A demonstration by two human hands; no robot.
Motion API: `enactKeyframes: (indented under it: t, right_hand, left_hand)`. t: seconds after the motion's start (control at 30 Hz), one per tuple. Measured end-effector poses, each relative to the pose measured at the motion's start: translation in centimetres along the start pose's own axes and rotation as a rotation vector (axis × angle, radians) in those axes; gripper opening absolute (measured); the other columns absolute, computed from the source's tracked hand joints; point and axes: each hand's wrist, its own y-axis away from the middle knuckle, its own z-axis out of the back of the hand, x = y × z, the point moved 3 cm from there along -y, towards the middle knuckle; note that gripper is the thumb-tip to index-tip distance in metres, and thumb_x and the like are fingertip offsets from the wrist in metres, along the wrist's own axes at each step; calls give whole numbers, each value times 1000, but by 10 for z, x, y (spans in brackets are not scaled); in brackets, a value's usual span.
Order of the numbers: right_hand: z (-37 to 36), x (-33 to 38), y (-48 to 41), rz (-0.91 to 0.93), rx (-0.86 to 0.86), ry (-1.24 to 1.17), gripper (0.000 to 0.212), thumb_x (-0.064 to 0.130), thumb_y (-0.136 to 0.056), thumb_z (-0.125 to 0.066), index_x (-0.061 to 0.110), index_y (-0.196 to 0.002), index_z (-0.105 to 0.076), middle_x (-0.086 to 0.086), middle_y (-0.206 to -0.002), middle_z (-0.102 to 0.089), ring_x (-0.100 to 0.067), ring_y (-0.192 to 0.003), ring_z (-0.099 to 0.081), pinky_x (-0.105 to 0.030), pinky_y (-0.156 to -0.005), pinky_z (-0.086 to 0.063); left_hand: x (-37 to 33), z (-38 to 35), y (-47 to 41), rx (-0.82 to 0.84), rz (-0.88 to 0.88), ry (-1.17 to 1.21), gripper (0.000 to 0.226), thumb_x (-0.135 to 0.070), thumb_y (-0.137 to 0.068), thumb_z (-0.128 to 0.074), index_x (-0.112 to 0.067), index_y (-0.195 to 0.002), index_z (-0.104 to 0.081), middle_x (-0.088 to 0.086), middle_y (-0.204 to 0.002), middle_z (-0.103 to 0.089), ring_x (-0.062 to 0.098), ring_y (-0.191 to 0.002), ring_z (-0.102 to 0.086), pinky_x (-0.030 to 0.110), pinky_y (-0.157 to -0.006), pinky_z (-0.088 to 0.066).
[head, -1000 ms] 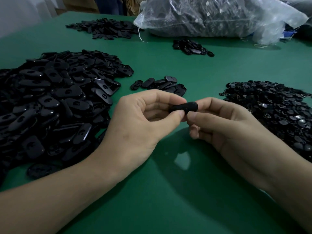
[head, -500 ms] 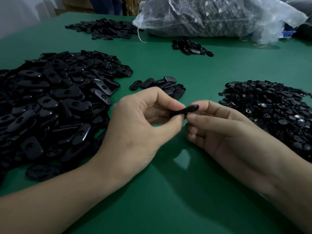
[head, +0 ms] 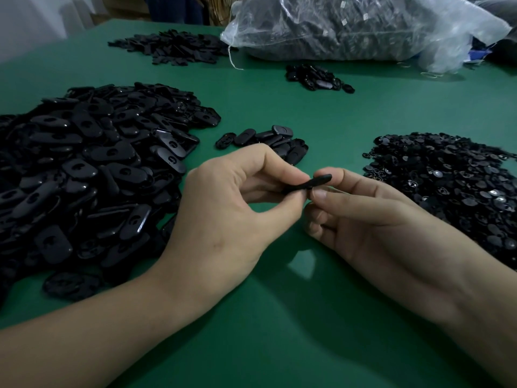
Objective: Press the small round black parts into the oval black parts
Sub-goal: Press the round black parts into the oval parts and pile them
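One oval point(head: 310, 182) is held up off the table point(head: 279, 317), between both hands. The left hand point(head: 223, 208) and right hand point(head: 375, 219) each pinch an end, thumb and forefinger clamped on it. Too dark to tell if a round is seated in it. The small bunch point(head: 268, 141) just behind is probably the finished ones. The big oval pile point(head: 84, 169) and rounds pile point(head: 447, 186) mean loads to go.

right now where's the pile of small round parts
In the head view the round-part pile lies at the right of the green table, just beyond the right hand.
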Motion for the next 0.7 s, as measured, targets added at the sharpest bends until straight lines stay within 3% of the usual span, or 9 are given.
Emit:
enactKeyframes:
  t: [0.4, 0.7]
  right_hand:
    - [-3, 0, 3, 16, -13, 13, 25, -5, -75, -71, 9, -94, -64, -6, -79, -64, -13, -64, -59, -22, -66, -55]
    - [-7, 1, 5, 42, -71, 39, 21, 2, -71, -68, 10, -89, -62, -6, -79, -63, -11, -64, -58, -21, -68, -54]
  left_hand:
    - [-12, 1, 0, -29, -83, -245, 19, -10, -83, -83, -26, -91, -75, -18, -85, -76, -1, -84, -74, 23, -79, -60]
    - [-11, -1, -2, -16, -61, -238, 28, -4, -84, -82, -24, -104, -81, -16, -90, -78, -4, -87, -73, 12, -83, -56]
